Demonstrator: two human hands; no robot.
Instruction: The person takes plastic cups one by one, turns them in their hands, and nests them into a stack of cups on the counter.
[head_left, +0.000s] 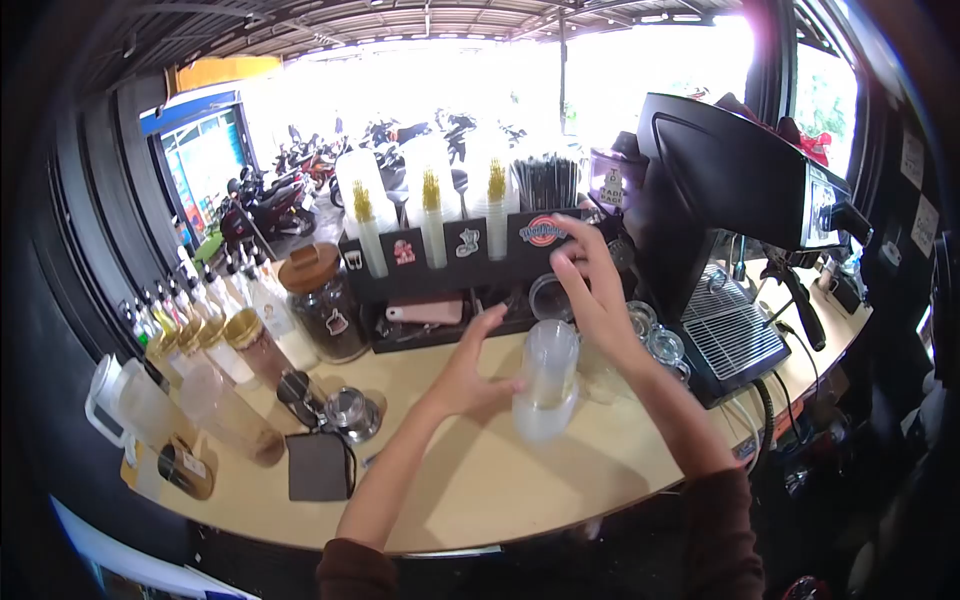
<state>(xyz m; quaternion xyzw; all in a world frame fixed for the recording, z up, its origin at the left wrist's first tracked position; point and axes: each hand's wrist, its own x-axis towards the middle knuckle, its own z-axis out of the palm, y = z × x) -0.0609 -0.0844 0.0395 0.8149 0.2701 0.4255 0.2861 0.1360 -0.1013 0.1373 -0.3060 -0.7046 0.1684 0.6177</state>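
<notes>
A translucent, whitish plastic container (548, 385), perhaps stacked cups, stands on the counter between my hands. My left hand (472, 368) is just left of it, thumb and fingers apart; the thumb tip is close to its side, and I cannot tell whether they touch. Above and to the right of it, my right hand (597, 290) is raised with its fingers apart and nothing in them. Behind that hand is the black cup holder (400, 285), which bears stickers, stacks of clear cups (432, 205) and black straws (547, 182).
On the right stands a black espresso machine (730, 170) with a drip tray (735, 330), and small glasses (662, 345) beside it. A wooden-lidded jar (325, 310), syrup bottles (270, 310), a pitcher (140, 400), a metal tamper (350, 412) and a dark folded cloth (318, 466) occupy the left side.
</notes>
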